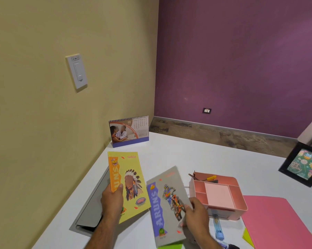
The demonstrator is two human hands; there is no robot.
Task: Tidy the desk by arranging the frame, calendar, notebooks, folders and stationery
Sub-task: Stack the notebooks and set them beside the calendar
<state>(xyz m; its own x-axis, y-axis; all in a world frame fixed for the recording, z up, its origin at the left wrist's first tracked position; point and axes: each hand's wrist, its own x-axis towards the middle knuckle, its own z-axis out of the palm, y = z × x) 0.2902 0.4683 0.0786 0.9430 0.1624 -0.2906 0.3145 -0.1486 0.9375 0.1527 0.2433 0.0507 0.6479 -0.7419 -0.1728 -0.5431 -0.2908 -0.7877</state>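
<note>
My left hand (112, 200) grips a yellow notebook (132, 177) with a feathered-headdress picture, holding it lifted and tilted above the white desk (196, 155). A grey notebook (167, 200) with a motorbike rider is held at its right edge by my right hand (196, 214). The desk calendar (129, 131) stands upright in the far left corner. A black picture frame (302, 164) stands at the right edge. Beside my right hand sits a pink organiser tray (221, 193) with pens in its back slot. A pink folder (279, 221) lies at the right.
A grey cable-hatch lid (90, 211) is set in the desk under the yellow notebook. A blue marker (218, 227) lies in front of the tray. Green and yellow sheets (246, 236) peek from under the pink folder. Yellow wall on the left, purple wall behind.
</note>
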